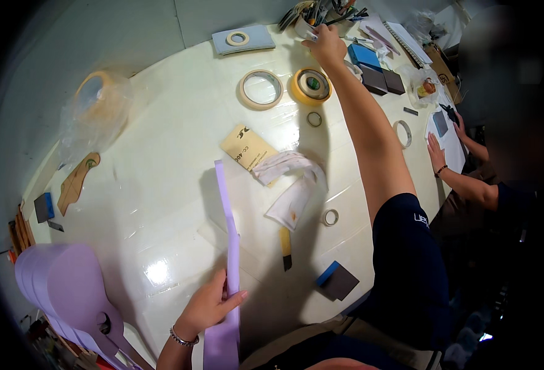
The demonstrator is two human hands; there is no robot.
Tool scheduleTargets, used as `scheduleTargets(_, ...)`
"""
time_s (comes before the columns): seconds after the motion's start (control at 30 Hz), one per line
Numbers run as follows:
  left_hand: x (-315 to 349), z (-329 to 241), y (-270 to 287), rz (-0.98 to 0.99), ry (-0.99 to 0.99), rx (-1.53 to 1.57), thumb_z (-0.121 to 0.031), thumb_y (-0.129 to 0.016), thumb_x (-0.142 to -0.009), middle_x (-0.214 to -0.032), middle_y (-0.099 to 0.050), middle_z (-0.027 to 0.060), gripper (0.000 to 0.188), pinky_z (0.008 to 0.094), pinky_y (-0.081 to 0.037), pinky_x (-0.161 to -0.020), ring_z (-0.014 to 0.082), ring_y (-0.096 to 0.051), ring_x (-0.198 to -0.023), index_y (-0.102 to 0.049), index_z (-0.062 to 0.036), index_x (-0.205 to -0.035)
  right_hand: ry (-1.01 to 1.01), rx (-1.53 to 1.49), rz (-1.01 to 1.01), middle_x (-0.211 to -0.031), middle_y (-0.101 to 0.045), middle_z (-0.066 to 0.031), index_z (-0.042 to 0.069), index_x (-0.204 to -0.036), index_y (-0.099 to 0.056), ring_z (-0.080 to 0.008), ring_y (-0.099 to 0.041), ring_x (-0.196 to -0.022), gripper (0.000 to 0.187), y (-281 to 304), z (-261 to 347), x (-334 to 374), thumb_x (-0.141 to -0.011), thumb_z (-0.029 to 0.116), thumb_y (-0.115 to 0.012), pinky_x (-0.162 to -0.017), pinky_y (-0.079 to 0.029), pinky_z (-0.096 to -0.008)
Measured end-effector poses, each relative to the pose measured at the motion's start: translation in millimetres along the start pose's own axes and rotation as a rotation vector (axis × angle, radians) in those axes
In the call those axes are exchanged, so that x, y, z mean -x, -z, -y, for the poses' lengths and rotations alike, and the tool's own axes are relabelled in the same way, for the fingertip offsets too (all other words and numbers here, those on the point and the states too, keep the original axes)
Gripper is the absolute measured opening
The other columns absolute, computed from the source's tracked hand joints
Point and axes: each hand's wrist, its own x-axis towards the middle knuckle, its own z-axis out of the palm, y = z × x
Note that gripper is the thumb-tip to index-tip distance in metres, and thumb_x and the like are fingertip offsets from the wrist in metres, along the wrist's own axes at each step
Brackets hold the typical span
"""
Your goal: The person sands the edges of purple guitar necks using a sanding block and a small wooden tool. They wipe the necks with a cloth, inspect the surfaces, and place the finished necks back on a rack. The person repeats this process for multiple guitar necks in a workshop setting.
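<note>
My left hand is wrapped round a long lilac piece, seen nearly edge-on. Its narrow end points away from me and its wider end comes down toward my body. My right arm stretches to the far edge of the table. There my right hand has its fingers closed together at a cup of tools; what they grip, if anything, I cannot make out. A stained white cloth lies to the right of the lilac piece, partly over a tan sandpaper sheet.
Tape rolls lie at mid-table, and a blue-and-dark sanding block near me. A brush lies below the cloth. Stacked lilac guitar-like bodies stand at the left. Another person's hands rest on white material at right.
</note>
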Motion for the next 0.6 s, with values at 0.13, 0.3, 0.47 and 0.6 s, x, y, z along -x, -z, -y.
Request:
scheduleTargets(0.13,1,-7,5,0.039,0.047,-0.047,-0.036,-0.063,-0.083,-0.069,-0.058,0.0103,0.044,0.0292,-0.047,-0.06,0.0183,-0.058,-0.061,-0.045,0.0001,-0.101,0.053,0.14,-0.07,-0.098,-0.056,-0.0103,0.008,-0.09,-0.06,-0.0327,-0.062,-0.077,0.024,-11,2,-1,-0.073,0.023,-0.066,-0.063,-0.049,-0.0427)
scheduleTargets(0.3,11,-5,5,-0.108,-0.066,-0.27,-0.024,-0.066,-0.08,-0.081,-0.06,0.0094,0.054,0.03,-0.048,-0.067,0.0203,-0.061,-0.073,-0.043,0.0013,-0.121,-0.008,-0.248,-0.401,-0.078,-0.065,-0.003,0.014,-0.081,-0.064,-0.0258,-0.062,-0.071,0.025,45,18,16,-0.069,0.035,-0.071,-0.061,-0.047,-0.0388)
scheduleTargets(0.47,12,-24,12,-0.636,-0.452,-0.551,-0.02,-0.064,-0.081,-0.104,-0.057,0.0153,0.055,0.035,-0.044,-0.082,0.0267,-0.055,-0.094,-0.043,0.0003,-0.127,-0.081,-1.217,0.213,-0.073,-0.064,-0.0033,0.001,-0.079,-0.061,-0.0066,-0.055,-0.061,0.028,169,101,127,-0.066,0.019,-0.078,-0.056,-0.046,-0.0225)
scheduleTargets(0.6,20,-71,-6,-0.862,-0.782,-0.625,-0.011,-0.061,-0.082,-0.109,-0.054,0.0152,0.049,0.0356,-0.042,-0.086,0.0276,-0.054,-0.098,-0.044,-0.0001,-0.127,-0.148,-1.482,0.676,-0.074,-0.06,0.0023,0.004,-0.083,-0.059,-0.0016,-0.034,-0.052,0.034,241,161,233,-0.066,0.025,-0.08,-0.047,-0.028,-0.0187)
